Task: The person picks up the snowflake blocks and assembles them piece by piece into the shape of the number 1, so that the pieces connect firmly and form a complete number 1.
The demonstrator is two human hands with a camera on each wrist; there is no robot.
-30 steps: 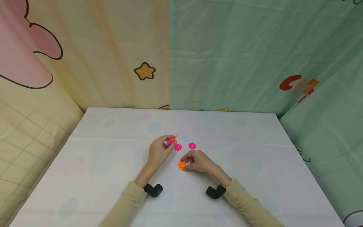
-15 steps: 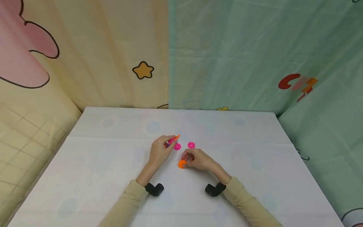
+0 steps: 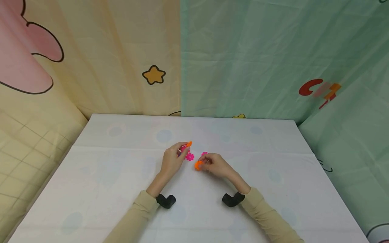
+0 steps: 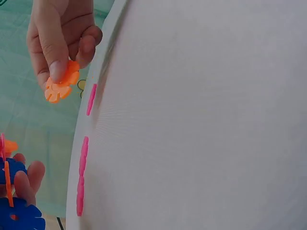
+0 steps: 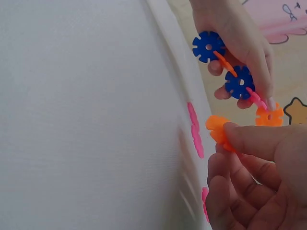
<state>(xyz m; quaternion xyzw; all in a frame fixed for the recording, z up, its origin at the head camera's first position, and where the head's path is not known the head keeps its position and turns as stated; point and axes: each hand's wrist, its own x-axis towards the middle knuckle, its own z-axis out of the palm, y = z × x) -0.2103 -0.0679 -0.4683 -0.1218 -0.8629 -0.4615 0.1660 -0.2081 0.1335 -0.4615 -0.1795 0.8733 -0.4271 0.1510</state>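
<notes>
My left hand (image 3: 172, 161) holds a chain of slotted flower-shaped plastic discs above the table. In the right wrist view the chain shows two blue discs (image 5: 240, 82) with an orange one edge-on between them, then a pink disc (image 5: 257, 99) and an orange end disc (image 5: 269, 117). Between thumb and fingers, my right hand (image 3: 217, 165) pinches a loose orange disc (image 5: 218, 130), close to the chain's orange end but apart from it in the head view. Pink discs (image 3: 189, 156) lie flat just beyond the hands; another pink disc (image 3: 204, 154) is partly covered by the right hand.
A white cloth-covered table (image 3: 121, 209) lies under both arms. Behind it hang a yellow curtain (image 3: 121, 60) and a green curtain (image 3: 243, 60). A black wrist mount (image 3: 166, 201) sits on the left wrist, and another black mount (image 3: 232, 199) on the right.
My right hand has moved forward and slightly right with the orange disc, which has turned in the fingers. The left hand has shifted slightly, tilting the chain's orange end.
</notes>
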